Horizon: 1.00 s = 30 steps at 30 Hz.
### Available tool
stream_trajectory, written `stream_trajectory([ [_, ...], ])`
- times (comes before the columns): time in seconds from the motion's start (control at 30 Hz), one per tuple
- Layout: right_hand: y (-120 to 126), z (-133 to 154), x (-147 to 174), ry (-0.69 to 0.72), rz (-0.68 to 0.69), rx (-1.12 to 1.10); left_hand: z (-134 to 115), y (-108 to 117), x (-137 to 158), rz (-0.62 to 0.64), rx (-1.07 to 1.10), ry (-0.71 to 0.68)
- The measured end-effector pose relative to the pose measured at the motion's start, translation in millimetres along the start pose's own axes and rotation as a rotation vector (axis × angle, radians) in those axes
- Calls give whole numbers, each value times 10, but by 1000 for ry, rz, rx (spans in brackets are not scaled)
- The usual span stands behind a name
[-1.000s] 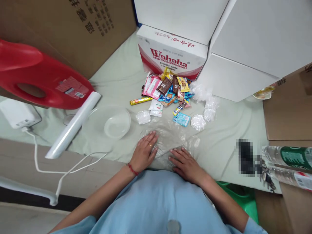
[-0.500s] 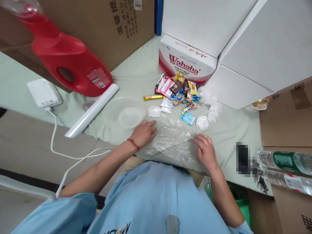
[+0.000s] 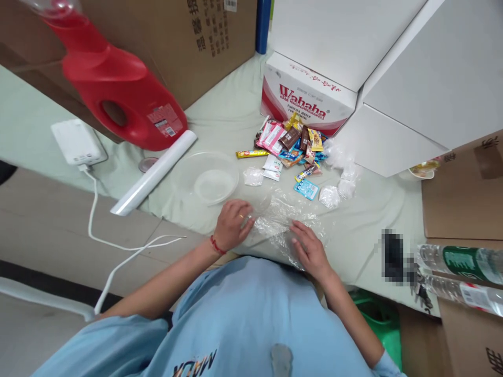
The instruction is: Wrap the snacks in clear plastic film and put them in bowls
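Observation:
A crinkled clear plastic sheet lies on the cloth-covered table between my hands. My left hand is at its left edge, fingers bent but apart and slightly blurred. On the right side of the sheet rests my right hand, its fingers stretched out over the film. Behind my left hand stands a clear round plastic bowl. Beyond the sheet are small folded bundles of clear film, one a white-looking bundle by the bowl and another bundle to the right. A blue packet lies between them.
A pile of wrapped snacks leans before a Wahaba carton. At left are a red jug, a white roll and a white power bank with its cable. Plastic bottles lie at right.
My right hand has moved left, drawing the right side of the plastic sheet inward. My left hand has curled its fingers and shifted slightly. The sheet now looks narrower and more bunched.

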State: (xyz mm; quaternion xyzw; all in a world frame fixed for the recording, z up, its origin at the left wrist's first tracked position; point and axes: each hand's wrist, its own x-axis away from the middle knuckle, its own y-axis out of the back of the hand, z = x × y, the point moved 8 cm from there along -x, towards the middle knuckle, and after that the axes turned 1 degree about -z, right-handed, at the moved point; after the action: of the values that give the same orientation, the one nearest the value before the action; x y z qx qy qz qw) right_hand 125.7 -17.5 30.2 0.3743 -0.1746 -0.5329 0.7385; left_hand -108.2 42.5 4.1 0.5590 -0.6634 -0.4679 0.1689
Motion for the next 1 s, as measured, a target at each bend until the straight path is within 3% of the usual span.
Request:
stream_trajectory([
  [0.1, -40, -137, -185, -8, 30, 92, -239, -161, 164, 189, 26, -181],
  [0.2, -183, -315, -365, -26, 90, 234, -240, -199, 309, 277, 33, -240],
  [0.37, -219, -596, -499, -44, 93, 344, 35, 52, 555, 329, 104, -248],
  [0.47, -165, -626, -552, -27, 65, 342, 69, 234, 606, 323, 87, -227],
  [0.63, -80, -370, -674, -17, -35, 356, -158, 367, 381, 292, -71, -98],
  [0.77, -393, -39, -675, 52, 75, 349, -489, 356, 106, 333, -170, 17],
  [0.9, -801, 114, -589, 103, 192, 319, -902, 113, -193, 476, -130, 57],
  [1.0, -890, 96, -559, 114, 211, 307, -959, -111, -423, 574, -191, 108],
])
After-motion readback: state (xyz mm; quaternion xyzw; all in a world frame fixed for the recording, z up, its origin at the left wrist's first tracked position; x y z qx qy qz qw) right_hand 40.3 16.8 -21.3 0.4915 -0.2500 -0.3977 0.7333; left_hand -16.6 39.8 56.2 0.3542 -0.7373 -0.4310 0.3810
